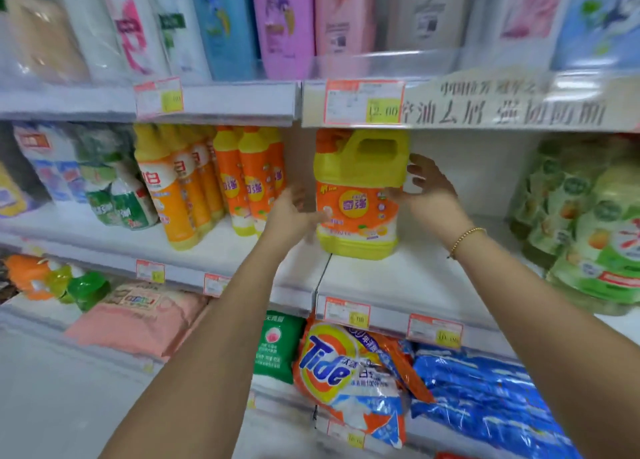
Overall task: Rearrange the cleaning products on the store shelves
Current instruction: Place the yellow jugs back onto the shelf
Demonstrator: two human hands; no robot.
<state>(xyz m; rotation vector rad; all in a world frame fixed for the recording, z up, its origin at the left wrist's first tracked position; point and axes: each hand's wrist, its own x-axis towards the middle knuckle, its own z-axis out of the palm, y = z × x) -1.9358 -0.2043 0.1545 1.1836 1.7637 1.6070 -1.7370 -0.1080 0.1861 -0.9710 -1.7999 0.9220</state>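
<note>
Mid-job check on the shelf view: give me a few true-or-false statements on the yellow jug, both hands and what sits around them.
1. The yellow jug stands upright on the middle shelf. True.
2. The left hand grips the jug's top handle. False: it is at the jug's lower left side, and the handle is free.
3. The right hand is at the jug's right side, fingers spread. True.
4. The bracelet is on the left wrist. False: it is on the right wrist.
5. The Tide bag lies on the shelf below the jug. True.
6. Space right of the jug is packed with orange bottles. False: the orange bottles stand to its left.
</note>
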